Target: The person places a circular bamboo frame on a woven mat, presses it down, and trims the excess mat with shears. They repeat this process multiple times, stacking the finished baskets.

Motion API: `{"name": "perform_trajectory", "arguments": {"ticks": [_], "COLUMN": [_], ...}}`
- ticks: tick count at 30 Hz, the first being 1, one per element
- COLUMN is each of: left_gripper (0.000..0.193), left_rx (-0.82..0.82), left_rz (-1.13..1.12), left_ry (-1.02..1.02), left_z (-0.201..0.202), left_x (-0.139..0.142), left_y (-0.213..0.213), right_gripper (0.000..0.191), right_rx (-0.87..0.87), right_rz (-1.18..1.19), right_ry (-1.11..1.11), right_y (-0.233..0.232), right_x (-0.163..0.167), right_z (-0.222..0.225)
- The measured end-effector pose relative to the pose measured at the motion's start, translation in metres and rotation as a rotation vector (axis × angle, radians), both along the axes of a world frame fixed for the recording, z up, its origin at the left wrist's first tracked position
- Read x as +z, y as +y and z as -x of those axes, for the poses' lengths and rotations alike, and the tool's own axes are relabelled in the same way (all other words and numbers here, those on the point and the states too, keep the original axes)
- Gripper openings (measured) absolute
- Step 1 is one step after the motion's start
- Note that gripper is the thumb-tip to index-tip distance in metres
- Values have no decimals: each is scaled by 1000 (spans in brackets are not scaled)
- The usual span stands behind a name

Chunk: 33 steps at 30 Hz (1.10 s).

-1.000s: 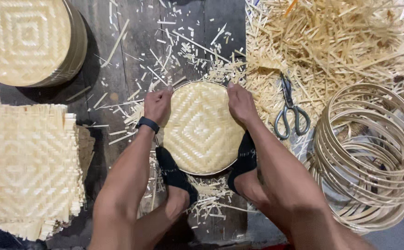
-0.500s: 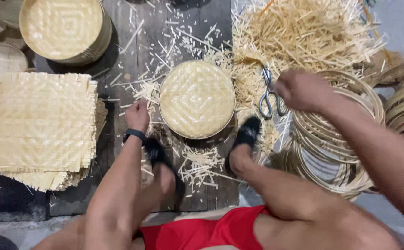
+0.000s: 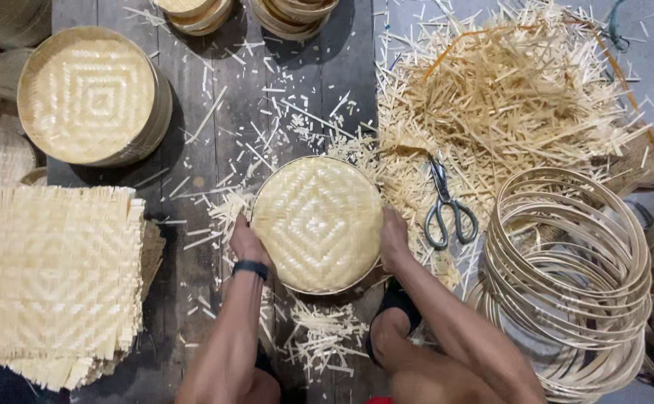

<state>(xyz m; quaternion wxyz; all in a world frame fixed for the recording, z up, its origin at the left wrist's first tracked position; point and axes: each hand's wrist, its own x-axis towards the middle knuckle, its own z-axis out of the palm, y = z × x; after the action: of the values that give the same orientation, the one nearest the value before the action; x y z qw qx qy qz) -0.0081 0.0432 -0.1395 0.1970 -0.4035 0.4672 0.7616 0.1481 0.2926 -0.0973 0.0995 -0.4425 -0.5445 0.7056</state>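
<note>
Woven tray (image 3: 317,223), round with a diamond pattern, lies at centre frame on dark planks (image 3: 214,127), gripped at its rim on both sides: left hand (image 3: 247,243), with a black wristband (image 3: 250,268), on the lower left edge, right hand (image 3: 393,238) on the right edge. Scissors (image 3: 446,206) lie just right of it on a heap of bamboo trimmings (image 3: 506,97). Stacked hoops (image 3: 566,269) fill the lower right. Square woven mats (image 3: 53,277) lie lower left; a finished tray stack (image 3: 91,97) sits upper left. Loose slivers (image 3: 323,333) litter the boards below.
</note>
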Motion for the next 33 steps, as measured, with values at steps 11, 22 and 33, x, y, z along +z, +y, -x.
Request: {"name": "perform_trajectory", "arguments": {"ticks": [11, 22, 33], "left_gripper": [56, 110, 94], "left_rx": [-467, -903, -1007], "left_rz": [-46, 1296, 1092], "left_ry": [121, 543, 695], "left_z": [6, -118, -128], "left_x": [13, -23, 10], "left_y": [-35, 53, 36], "right_gripper": [60, 71, 65], "right_rx": [95, 858, 764], "right_rz": [236, -1158, -966], "right_ry": [33, -19, -32], "right_y": [31, -8, -35], "right_x": [-4, -1, 3], "right_z": [-35, 10, -31]}}
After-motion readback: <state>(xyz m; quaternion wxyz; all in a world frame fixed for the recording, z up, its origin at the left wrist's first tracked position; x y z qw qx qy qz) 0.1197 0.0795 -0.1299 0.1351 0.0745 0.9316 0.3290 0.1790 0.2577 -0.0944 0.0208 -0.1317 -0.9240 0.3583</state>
